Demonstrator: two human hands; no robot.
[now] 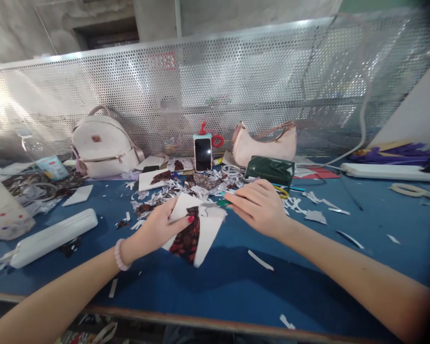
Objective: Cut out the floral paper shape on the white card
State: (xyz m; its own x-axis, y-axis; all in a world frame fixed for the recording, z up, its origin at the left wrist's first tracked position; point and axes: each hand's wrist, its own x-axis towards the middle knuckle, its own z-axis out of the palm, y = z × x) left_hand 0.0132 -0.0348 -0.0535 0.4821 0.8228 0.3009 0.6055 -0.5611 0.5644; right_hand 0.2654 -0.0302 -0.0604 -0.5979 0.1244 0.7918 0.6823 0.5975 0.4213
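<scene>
While no brand or writing can be read anywhere, the bottle's (45, 160) blue label is too blurred to make out and the phone (202, 154) propped at the perforated metal screen (258, 81) shows only a dark display. Over the blue table (215, 282), the left hand (160, 228) pinches a white paper piece with a dark red patterned patch (195, 234), thumb on top, lifted just above the surface. The right hand (260, 206) curls over green-handled scissors (222, 202) touching the paper's upper edge; how tightly it grips cannot be told. Paper scraps (186, 188) crowd the middle, while the near table edge and the stretch right of the forearm lie mostly bare. A white backpack (102, 145) and pink handbag (265, 143) stand against the screen.
</scene>
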